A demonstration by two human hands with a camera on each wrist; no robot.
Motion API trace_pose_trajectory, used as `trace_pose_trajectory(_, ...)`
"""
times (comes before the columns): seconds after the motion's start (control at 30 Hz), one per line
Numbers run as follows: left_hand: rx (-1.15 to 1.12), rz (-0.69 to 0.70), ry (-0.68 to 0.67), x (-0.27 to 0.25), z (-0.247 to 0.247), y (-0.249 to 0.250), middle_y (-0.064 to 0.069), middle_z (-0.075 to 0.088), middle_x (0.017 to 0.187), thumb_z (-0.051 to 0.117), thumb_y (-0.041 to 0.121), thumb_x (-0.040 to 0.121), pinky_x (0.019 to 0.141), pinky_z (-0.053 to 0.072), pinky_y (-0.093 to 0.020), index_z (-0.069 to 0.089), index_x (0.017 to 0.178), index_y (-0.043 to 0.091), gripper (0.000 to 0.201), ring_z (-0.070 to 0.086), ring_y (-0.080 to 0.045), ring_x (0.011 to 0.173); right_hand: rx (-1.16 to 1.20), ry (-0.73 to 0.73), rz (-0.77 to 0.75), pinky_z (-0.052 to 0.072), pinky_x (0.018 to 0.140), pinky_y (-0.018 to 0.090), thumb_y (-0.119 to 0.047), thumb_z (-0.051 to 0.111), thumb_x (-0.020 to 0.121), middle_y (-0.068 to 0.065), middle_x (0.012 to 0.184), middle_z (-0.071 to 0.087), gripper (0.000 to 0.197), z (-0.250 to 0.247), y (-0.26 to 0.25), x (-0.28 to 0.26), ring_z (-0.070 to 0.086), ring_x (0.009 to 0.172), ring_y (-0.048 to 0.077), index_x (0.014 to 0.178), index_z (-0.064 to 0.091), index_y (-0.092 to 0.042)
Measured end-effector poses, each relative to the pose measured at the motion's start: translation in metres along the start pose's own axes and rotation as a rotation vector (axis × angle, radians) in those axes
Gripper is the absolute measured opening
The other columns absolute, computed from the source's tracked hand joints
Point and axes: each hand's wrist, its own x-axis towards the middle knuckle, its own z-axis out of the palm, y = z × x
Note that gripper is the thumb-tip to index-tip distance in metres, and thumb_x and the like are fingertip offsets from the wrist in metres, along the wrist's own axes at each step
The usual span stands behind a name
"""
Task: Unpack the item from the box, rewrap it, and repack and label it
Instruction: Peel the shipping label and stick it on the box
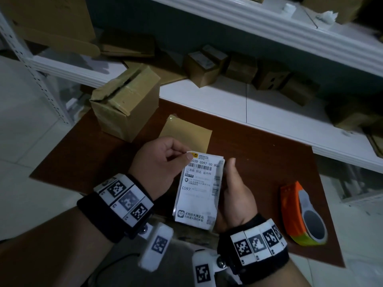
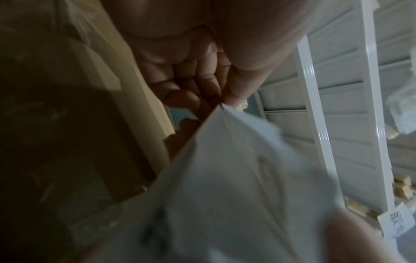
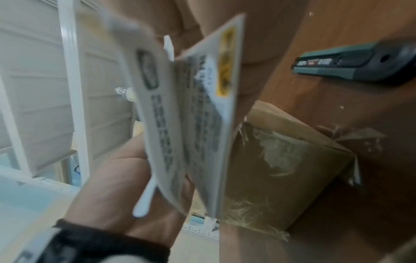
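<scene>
Labelling stage, I reckon: my right hand (image 1: pixel 236 191) cradles the stack of shipping labels (image 1: pixel 199 189) above the table (image 1: pixel 259 154), left hand (image 1: pixel 157 162) pinching its top corner to peel, w/ taped box (image 1: pixel 124 100) behind, still unlabelled.

A parcel stockroom: white metal shelving racks (image 1: pixel 238 25) hold small brown cardboard boxes (image 1: pixel 202 67), beside a reddish-brown wooden packing table (image 1: pixel 259 154) with an orange tape dispenser (image 1: pixel 300 214).

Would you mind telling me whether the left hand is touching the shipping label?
Touching: the head view shows the left hand pinching the top corner of the shipping label.
</scene>
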Motion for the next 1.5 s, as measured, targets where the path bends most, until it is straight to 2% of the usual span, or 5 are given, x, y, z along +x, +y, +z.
trace_pose_trajectory(0.2, 0.382, 0.210, 0.098, -0.001, 0.004, -0.005, 0.014, 0.053, 0.085, 0.086, 0.020, 0.073, 0.067, 0.050, -0.025, 0.058, 0.091, 0.041, 0.039, 0.054, -0.004, 0.069, 0.055, -0.040, -0.015, 0.057, 0.090, 0.052, -0.049, 0.043, 0.099, 0.028, 0.117, 0.068, 0.059, -0.006, 0.001, -0.001, 0.068, 0.106, 0.042, 0.123, 0.065, 0.001)
trace_pose_trajectory(0.5, 0.053, 0.042, -0.078, -0.017, 0.022, 0.002, -0.003, 0.071, 0.082, 0.079, 0.027, 0.083, 0.051, 0.060, -0.037, 0.069, 0.089, 0.021, 0.013, 0.072, -0.019, 0.071, -0.046, -0.140, -0.082, 0.038, 0.111, 0.058, -0.081, 0.031, 0.087, 0.024, 0.133, 0.061, 0.095, -0.014, 0.010, 0.004, 0.058, 0.126, 0.038, 0.135, 0.059, -0.004)
trace_pose_trajectory(1.07, 0.009, -0.010, -0.108, -0.016, 0.012, 0.008, -0.006, 0.073, 0.081, 0.080, 0.032, 0.080, 0.062, 0.063, -0.048, 0.068, 0.085, 0.017, 0.020, 0.073, -0.021, 0.074, -0.346, -0.137, -0.180, 0.048, 0.100, 0.053, -0.084, 0.019, 0.088, 0.023, 0.126, 0.065, 0.085, -0.011, 0.013, 0.006, 0.066, 0.112, 0.036, 0.117, 0.071, -0.023)
trace_pose_trajectory(1.2, 0.024, 0.007, -0.107, -0.017, 0.014, 0.010, -0.003, 0.072, 0.075, 0.075, 0.022, 0.085, 0.062, 0.063, -0.042, 0.071, 0.082, 0.014, 0.009, 0.071, -0.018, 0.071, -0.449, -0.144, -0.187, 0.044, 0.104, 0.059, -0.099, 0.027, 0.066, 0.015, 0.115, 0.073, 0.098, -0.010, 0.011, 0.004, 0.067, 0.112, 0.033, 0.114, 0.074, -0.027)
trace_pose_trajectory(1.5, 0.135, 0.111, -0.169, -0.014, 0.014, 0.004, 0.005, 0.073, 0.076, 0.072, 0.022, 0.088, 0.069, 0.058, -0.035, 0.073, 0.082, 0.022, 0.006, 0.068, -0.012, 0.072, -0.169, -0.113, -0.317, 0.057, 0.079, 0.042, -0.038, 0.054, 0.099, 0.029, 0.105, 0.071, 0.046, -0.007, 0.002, -0.005, 0.069, 0.093, 0.040, 0.109, 0.070, 0.003)
